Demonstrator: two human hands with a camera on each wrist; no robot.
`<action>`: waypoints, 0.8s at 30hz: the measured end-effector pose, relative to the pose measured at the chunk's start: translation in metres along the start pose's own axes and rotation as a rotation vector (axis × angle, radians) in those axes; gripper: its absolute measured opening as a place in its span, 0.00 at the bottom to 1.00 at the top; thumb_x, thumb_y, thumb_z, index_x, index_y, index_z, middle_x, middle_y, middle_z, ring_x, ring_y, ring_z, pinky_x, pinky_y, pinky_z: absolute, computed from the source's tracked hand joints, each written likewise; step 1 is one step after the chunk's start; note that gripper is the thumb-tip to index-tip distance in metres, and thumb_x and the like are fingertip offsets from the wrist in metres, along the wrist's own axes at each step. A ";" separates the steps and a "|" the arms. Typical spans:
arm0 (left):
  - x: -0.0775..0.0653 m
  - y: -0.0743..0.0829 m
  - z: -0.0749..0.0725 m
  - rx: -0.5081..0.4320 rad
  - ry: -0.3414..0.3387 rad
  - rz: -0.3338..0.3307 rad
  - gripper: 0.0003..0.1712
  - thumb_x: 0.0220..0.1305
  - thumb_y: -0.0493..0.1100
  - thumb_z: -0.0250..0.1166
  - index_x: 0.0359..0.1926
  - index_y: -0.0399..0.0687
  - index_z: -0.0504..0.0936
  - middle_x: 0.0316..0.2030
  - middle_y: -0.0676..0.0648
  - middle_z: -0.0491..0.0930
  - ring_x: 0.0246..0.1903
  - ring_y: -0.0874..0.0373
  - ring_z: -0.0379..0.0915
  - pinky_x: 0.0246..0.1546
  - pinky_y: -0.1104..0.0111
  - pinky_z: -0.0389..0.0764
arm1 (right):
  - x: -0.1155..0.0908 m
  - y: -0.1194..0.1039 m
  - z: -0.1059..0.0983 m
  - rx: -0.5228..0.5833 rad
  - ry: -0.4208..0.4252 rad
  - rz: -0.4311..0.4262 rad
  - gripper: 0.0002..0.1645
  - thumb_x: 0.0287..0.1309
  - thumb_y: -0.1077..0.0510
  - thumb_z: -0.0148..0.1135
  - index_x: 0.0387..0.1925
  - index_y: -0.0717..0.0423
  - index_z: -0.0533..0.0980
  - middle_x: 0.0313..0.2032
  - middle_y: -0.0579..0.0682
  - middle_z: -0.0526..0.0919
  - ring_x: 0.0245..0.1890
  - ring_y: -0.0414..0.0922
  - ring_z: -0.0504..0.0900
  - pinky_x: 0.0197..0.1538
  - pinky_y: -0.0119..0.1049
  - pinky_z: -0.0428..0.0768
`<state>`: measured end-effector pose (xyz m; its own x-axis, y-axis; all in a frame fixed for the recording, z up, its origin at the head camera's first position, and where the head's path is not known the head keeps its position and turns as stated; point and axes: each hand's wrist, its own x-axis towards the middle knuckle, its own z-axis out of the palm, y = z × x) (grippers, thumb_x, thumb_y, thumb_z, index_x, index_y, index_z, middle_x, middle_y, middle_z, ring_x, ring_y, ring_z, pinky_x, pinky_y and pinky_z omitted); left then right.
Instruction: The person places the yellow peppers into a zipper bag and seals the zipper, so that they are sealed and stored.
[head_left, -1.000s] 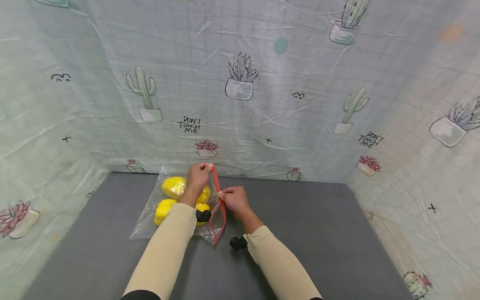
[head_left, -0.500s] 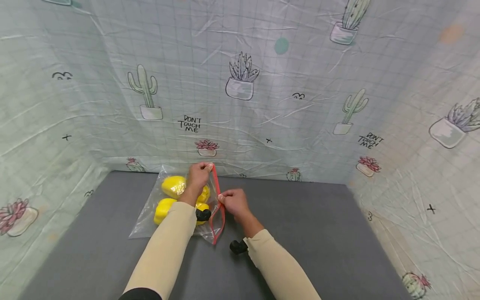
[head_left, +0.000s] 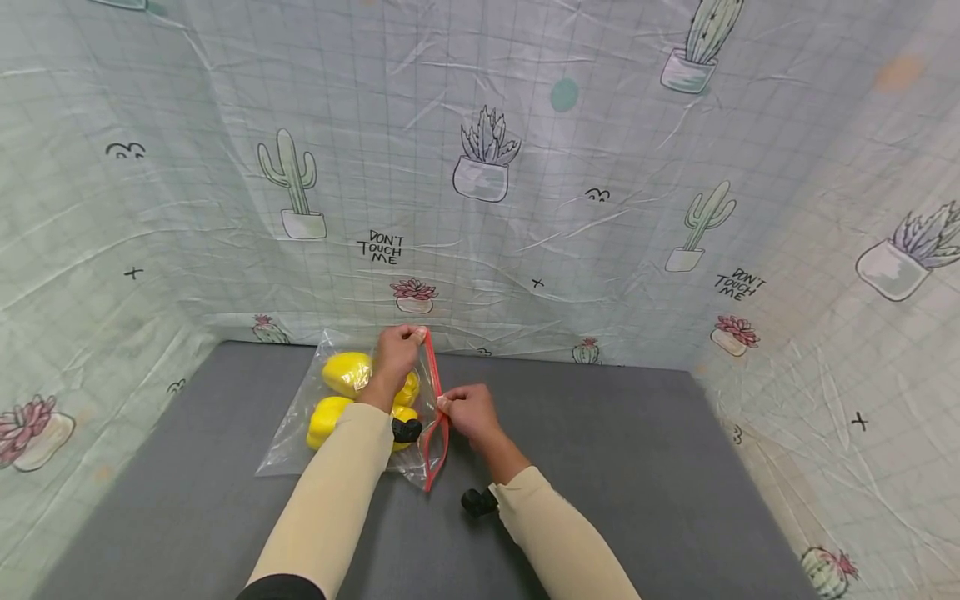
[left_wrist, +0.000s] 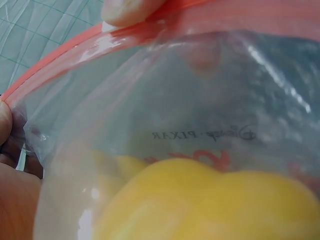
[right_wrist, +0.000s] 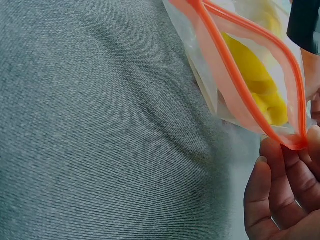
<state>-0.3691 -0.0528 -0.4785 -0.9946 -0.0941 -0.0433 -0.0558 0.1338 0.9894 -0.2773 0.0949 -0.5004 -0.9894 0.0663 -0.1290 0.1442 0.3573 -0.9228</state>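
A clear zip bag (head_left: pixel 288 446) with a red closure strip (head_left: pixel 432 367) lies on the grey table. Several yellow, rounded, lobed things (head_left: pixel 348 374) are inside it; they also show through the plastic as a yellow lobed shape (left_wrist: pixel 215 200) in the left wrist view. My left hand (head_left: pixel 396 354) pinches the far end of the strip. Partway down it, my right hand (head_left: pixel 472 412) pinches the red edges together between thumb and fingers. On the near side of my right fingers the bag's mouth gapes, with a red rim (right_wrist: pixel 235 75) in the right wrist view.
A black wrist device (head_left: pixel 407 431) on the left wrist overlaps the bag. Another device (head_left: pixel 477 502) hangs by the right sleeve. Bare grey table (head_left: pixel 615 467) extends to the right. A curtain (head_left: pixel 540 225) printed with cacti stands behind and at both sides.
My right hand has slid a little along the red strip toward me, and the gaping part of the mouth has become shorter. The left hand has stayed at the far end.
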 end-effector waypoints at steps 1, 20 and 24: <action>0.000 0.000 0.001 0.005 0.008 0.002 0.18 0.80 0.46 0.57 0.54 0.37 0.85 0.52 0.39 0.83 0.46 0.52 0.72 0.50 0.60 0.76 | -0.001 0.001 0.000 -0.002 -0.001 -0.003 0.10 0.66 0.60 0.68 0.36 0.64 0.89 0.27 0.51 0.85 0.24 0.41 0.76 0.28 0.32 0.77; -0.003 0.007 0.003 0.005 0.017 -0.009 0.18 0.80 0.45 0.57 0.53 0.34 0.84 0.50 0.38 0.81 0.43 0.54 0.70 0.48 0.64 0.74 | -0.012 0.006 0.000 -0.022 0.006 0.001 0.09 0.65 0.61 0.68 0.35 0.65 0.88 0.26 0.49 0.83 0.23 0.40 0.77 0.27 0.31 0.76; -0.002 0.005 0.004 0.017 0.021 -0.005 0.19 0.80 0.45 0.56 0.53 0.34 0.84 0.51 0.38 0.81 0.43 0.53 0.70 0.47 0.63 0.74 | -0.014 0.008 -0.001 -0.005 0.000 0.010 0.09 0.65 0.62 0.68 0.34 0.66 0.88 0.25 0.48 0.82 0.23 0.40 0.76 0.27 0.31 0.75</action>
<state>-0.3674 -0.0480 -0.4739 -0.9923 -0.1156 -0.0455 -0.0627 0.1498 0.9867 -0.2626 0.0980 -0.5052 -0.9880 0.0700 -0.1378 0.1539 0.3616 -0.9195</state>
